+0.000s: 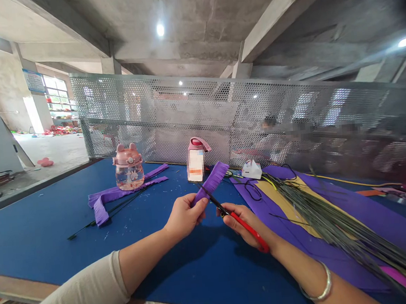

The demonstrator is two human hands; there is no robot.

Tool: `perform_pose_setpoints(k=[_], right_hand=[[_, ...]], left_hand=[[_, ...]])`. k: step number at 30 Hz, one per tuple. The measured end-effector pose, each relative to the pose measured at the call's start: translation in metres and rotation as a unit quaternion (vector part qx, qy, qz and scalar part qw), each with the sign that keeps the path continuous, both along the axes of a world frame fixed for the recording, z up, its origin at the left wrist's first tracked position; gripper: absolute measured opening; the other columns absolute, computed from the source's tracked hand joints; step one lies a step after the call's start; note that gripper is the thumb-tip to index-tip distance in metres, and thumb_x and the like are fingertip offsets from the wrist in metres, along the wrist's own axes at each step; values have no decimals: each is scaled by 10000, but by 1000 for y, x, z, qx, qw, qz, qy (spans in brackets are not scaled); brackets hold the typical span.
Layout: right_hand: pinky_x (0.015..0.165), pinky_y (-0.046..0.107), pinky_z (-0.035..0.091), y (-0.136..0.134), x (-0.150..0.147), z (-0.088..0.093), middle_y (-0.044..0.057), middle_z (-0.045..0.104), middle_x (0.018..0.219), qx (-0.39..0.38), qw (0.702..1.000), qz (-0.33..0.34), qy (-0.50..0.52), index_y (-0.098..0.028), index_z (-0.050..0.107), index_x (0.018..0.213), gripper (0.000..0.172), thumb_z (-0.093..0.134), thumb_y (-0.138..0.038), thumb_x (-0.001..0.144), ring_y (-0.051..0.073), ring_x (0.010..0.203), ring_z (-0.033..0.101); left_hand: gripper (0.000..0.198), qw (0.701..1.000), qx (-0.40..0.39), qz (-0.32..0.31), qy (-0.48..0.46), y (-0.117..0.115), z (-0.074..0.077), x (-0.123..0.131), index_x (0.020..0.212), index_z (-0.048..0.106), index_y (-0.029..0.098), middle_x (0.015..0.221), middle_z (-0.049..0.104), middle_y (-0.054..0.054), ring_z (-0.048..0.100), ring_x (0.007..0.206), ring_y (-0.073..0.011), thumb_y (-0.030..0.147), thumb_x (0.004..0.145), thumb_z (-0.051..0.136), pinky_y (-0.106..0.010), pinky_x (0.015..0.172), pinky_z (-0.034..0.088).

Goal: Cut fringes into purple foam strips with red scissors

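My left hand (184, 216) pinches the lower end of a purple fringed strip (216, 178), which slants up and to the right. Fine cuts run along the strip's edge. In my right hand (241, 217) are red-handled scissors (249, 231), their dark blades reaching up-left across the strip just above my left fingers. How far the blades are apart is hard to make out. Both hands are over the blue tabletop (177, 271). To the left lie more purple fringed strips (101, 208) beside a thin dark green stem (89, 225).
A pink-lidded clear bottle (129, 172) stands back left. A phone (194, 165) leans on a pink bottle (195, 143) at centre back. On the right, green stems (320, 213) lie over purple sheets (364, 195), near a white tissue pack (251, 169). A perforated metal screen (192, 110) closes the far edge.
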State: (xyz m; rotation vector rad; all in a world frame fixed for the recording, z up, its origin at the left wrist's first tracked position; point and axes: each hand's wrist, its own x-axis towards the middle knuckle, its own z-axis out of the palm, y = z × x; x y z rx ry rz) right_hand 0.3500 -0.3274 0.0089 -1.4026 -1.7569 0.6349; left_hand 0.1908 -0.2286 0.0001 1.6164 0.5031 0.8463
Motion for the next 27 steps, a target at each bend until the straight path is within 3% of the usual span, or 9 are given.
perform_pose_setpoints(k=[14, 27], right_hand=[[462, 208, 237, 1, 1, 1, -41, 346, 627, -4, 1000, -1, -12, -147, 522, 825, 420, 479, -565, 827, 80, 520, 262], [543, 240, 377, -3, 9, 1, 25, 447, 763, -18, 998, 65, 5, -205, 491, 1047, 621, 423, -737, 733, 151, 660, 423]], left_hand=[[324, 1000, 2, 2, 0, 0, 0, 0, 643, 484, 159, 478, 479, 42, 415, 406, -65, 448, 784, 519, -184, 394, 327], [351, 1000, -2, 18, -19, 2, -4, 2, 664, 479, 159, 526, 483, 36, 426, 438, -71, 488, 777, 526, -192, 418, 333]])
